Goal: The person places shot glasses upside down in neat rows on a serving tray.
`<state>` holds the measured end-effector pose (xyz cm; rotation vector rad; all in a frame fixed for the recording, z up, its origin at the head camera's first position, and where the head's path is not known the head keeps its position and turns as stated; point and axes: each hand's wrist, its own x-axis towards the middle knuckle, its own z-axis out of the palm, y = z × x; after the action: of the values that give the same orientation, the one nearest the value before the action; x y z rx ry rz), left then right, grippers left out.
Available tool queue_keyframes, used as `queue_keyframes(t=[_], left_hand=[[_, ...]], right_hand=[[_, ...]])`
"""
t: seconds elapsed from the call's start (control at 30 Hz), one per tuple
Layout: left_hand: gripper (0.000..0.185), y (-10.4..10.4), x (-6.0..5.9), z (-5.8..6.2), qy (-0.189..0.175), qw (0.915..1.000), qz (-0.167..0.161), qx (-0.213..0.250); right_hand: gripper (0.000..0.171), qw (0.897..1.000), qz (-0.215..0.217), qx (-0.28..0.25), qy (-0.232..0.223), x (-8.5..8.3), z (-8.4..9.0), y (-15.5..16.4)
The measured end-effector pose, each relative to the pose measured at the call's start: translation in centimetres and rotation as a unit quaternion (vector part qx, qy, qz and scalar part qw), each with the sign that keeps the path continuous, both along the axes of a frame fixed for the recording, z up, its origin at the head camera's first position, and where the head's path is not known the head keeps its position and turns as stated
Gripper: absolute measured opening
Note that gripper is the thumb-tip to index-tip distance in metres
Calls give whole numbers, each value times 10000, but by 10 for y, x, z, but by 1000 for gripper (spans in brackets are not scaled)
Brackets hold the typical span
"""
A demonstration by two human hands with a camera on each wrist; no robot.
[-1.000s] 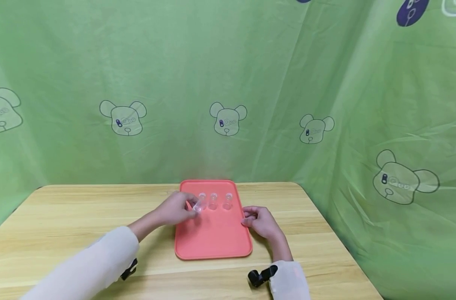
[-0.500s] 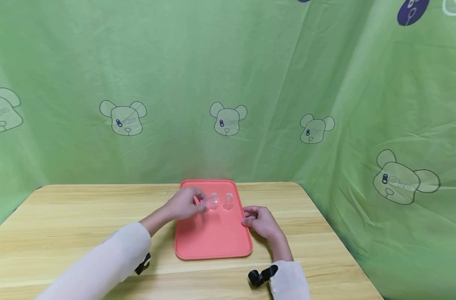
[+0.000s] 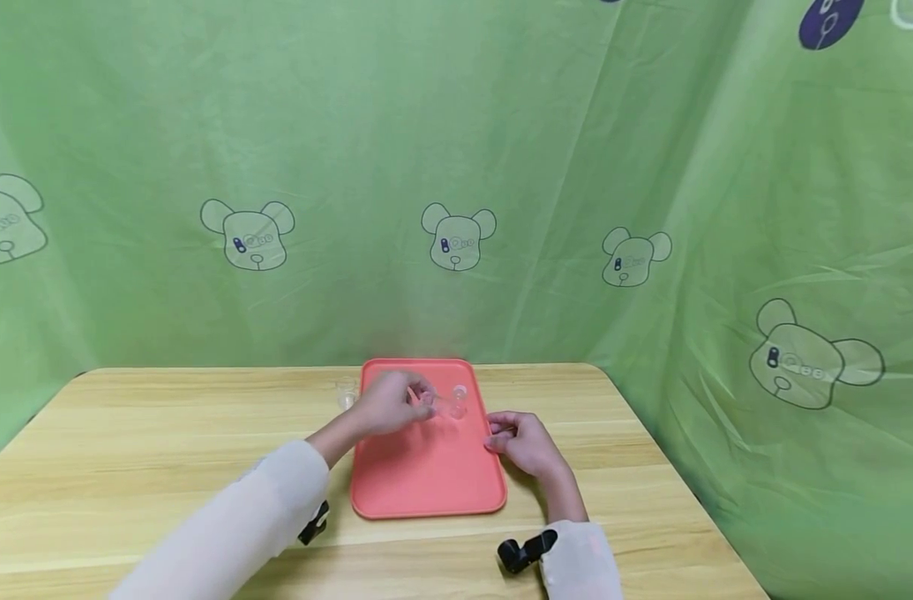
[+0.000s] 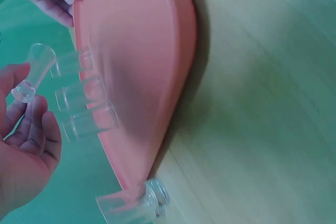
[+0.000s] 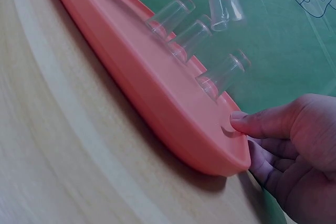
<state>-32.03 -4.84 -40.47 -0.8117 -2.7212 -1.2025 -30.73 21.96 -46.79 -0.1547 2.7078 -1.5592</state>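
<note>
Pinched by its base between the left thumb and fingers, a clear shot glass tilts above the tray with its wide mouth pointing away from the palm. In the head view, my left hand hovers over the far half of the pink tray. Three more clear glasses stand in a row on the tray; the rightmost glass is nearest my right hand. That hand grips the tray's right rim, thumb on top and fingers outside. In the head view, the left hand partly hides the row.
More clear glassware stands on the wooden table just left of the tray's far corner; in the left wrist view, this glass sits close to the tray edge. A green printed curtain hangs behind the table and along the right.
My left hand has moved right across the tray with the shot glass, uncovering the glassware at left. The right hand stays on the tray rim, and the tray has not moved.
</note>
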Motion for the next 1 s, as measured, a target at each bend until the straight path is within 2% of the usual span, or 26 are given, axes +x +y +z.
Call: queue_keyframes(t=[0.3,0.57,0.8,1.0], left_hand=[[13,21,-1,-8,-111,9999,70,90],[26,37,2,-13,-355,9990,151,237],[21,46,3,-16,-21,9998,159,120],[15,52,3,-20,56,9999,89,42]], right_hand=[[37,10000,-34,-64,-68,1,1,0],[37,9999,-12,-116,-118,-1,1,1],[36,9998,24,-125,-129,-1,1,0],[36,9998,30,-127,-129,-1,2,0]])
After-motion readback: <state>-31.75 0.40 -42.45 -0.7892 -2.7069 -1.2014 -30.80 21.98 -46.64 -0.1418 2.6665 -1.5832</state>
